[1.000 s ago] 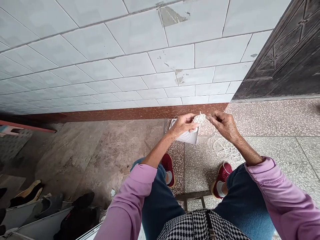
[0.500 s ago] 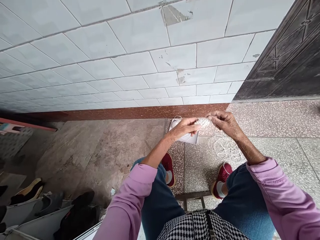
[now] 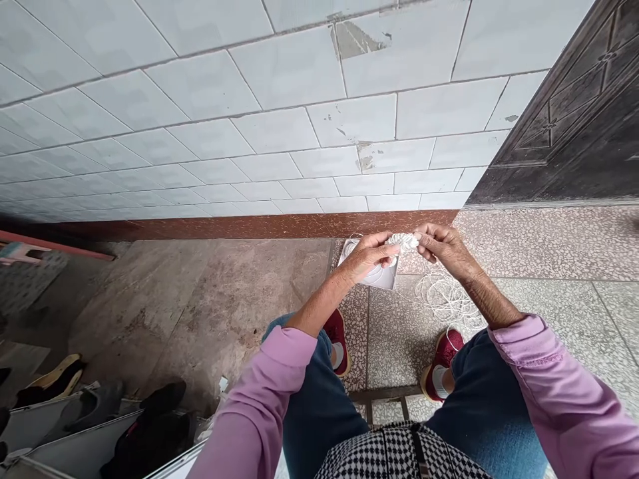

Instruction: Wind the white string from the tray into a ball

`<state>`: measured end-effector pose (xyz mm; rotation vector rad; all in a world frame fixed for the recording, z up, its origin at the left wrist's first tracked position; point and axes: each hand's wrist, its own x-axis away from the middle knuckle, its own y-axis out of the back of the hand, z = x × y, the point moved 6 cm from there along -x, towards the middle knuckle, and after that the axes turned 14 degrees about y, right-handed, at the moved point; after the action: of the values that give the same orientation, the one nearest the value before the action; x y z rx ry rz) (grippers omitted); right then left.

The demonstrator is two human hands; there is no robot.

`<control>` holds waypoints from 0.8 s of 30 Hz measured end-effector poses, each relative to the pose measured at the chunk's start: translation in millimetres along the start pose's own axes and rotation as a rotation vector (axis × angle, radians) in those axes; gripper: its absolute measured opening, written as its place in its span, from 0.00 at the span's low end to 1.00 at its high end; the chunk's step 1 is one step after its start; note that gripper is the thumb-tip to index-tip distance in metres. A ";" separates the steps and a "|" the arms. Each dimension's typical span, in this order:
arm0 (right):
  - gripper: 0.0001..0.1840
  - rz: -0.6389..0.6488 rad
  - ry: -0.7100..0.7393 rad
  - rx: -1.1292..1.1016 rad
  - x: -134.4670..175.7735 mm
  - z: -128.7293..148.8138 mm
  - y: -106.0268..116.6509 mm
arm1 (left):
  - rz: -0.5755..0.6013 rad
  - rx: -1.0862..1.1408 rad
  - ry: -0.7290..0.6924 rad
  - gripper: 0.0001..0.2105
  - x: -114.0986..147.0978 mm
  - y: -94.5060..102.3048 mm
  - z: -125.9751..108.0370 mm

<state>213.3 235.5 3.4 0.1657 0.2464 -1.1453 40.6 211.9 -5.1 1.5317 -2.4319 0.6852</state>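
The left hand (image 3: 367, 257) grasps the white bundle (image 3: 402, 241) between thumb and fingers, while the right hand (image 3: 446, 249) pinches its right edge. The bundle is held up between both hands, near the box (image 3: 383, 279). Loose cord (image 3: 446, 297) lies tangled on the floor (image 3: 397, 346), by the right shoe (image 3: 444, 352)

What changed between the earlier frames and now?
Since the first frame, the white cord bundle has tipped toward the right hand and sits flatter. The left hand still grips it; nothing was visibly let go. The box and loose cord on the floor stayed put.
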 end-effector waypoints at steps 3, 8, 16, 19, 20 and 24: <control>0.29 0.012 0.056 0.144 -0.9 -3.6 -10.4 | -0.028 0.094 -0.008 0.24 -3.8 1.7 1.1; 0.23 0.157 0.203 0.522 7.8 -5.6 -38.5 | -0.194 0.080 -0.120 0.25 -11.6 13.3 1.5; 0.15 0.312 0.240 0.647 16.1 -3.8 -40.8 | -0.411 -0.259 -0.225 0.16 -3.2 28.1 -4.3; 0.15 0.323 0.212 0.614 16.2 -3.0 -36.2 | -0.419 -0.313 -0.226 0.15 -2.8 30.1 -4.1; 0.15 0.335 0.187 0.576 16.7 -4.0 -35.9 | -0.415 -0.318 -0.212 0.16 -3.9 30.6 -2.8; 0.19 0.390 0.009 0.338 18.9 -12.0 -34.7 | -0.412 -0.288 -0.165 0.17 -8.8 33.6 2.4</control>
<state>187.6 207.8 -13.6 0.4959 0.0227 -0.7898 14.9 229.9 -20.0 1.9337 -2.0941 0.1304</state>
